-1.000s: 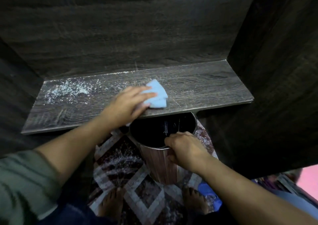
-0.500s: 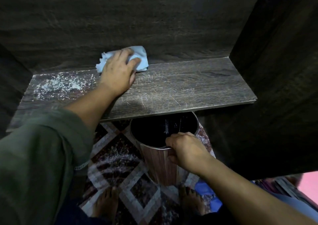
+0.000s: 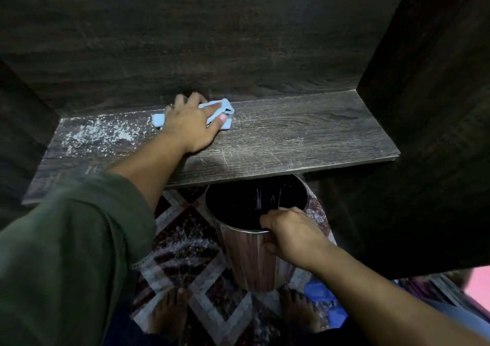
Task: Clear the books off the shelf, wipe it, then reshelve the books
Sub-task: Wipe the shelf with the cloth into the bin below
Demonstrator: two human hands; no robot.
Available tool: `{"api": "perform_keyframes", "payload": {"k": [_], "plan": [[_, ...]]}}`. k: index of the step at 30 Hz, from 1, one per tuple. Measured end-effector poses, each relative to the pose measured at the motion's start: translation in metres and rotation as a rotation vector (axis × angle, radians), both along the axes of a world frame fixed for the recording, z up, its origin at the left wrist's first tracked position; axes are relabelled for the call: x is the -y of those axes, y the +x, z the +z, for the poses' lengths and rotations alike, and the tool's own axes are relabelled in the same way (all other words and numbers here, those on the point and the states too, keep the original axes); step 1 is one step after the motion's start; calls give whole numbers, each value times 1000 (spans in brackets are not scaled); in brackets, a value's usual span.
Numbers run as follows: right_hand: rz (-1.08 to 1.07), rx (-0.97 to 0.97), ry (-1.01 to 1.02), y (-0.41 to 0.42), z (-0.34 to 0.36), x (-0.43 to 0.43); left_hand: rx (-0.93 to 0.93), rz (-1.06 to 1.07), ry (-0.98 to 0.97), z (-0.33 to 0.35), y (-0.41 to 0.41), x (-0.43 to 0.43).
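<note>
The dark wood shelf (image 3: 305, 133) holds no books. White dust (image 3: 100, 133) is scattered over its left part, and faint streaks mark the middle. My left hand (image 3: 191, 123) lies flat with spread fingers on a light blue cloth (image 3: 226, 108), pressing it to the board close to the back wall. Below the shelf's front edge stands a round wood-patterned bin (image 3: 252, 261) with a dark inside. My right hand (image 3: 289, 234) grips its near rim, fingers curled over the edge.
Dark panels close in the shelf at the back and at the right side (image 3: 424, 133). A patterned rug (image 3: 185, 253) covers the floor, with my bare feet on it beside the bin. A blue object (image 3: 318, 290) lies by my right foot.
My left hand carried the cloth from the shelf's front edge above the bin to the back wall, left of centre. My right hand kept its grip on the bin's rim.
</note>
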State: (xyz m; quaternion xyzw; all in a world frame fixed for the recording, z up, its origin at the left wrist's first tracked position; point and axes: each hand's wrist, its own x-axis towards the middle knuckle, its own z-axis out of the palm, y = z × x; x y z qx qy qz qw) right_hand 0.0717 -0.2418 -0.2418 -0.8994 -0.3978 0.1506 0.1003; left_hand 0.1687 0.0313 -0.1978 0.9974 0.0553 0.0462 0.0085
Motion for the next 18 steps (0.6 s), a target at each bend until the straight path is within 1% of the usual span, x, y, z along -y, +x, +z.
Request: {"api": "perform_keyframes", "payload": {"k": [2, 5, 9, 11, 13, 15, 17, 18], "plan": [[-2, -2, 3, 0, 1, 1, -44, 19, 24, 0, -6, 5], [1, -3, 2, -1, 2, 0, -38, -68, 67, 1, -23, 13], [15, 0, 2, -3, 3, -3, 25, -226, 9, -4, -56, 28], [22, -2, -1, -4, 4, -4, 74, -264, -38, -5, -67, 35], [31, -7, 0, -4, 6, -6, 65, -242, -147, -5, -68, 35], [45, 0, -21, -4, 8, -7, 64, -194, -302, 1, -62, 27], [48, 8, -34, -4, 8, -8, 196, -75, -380, 9, -46, 8], [44, 11, -33, -4, 7, -8, 268, 12, -365, 13, -37, -4]]}}
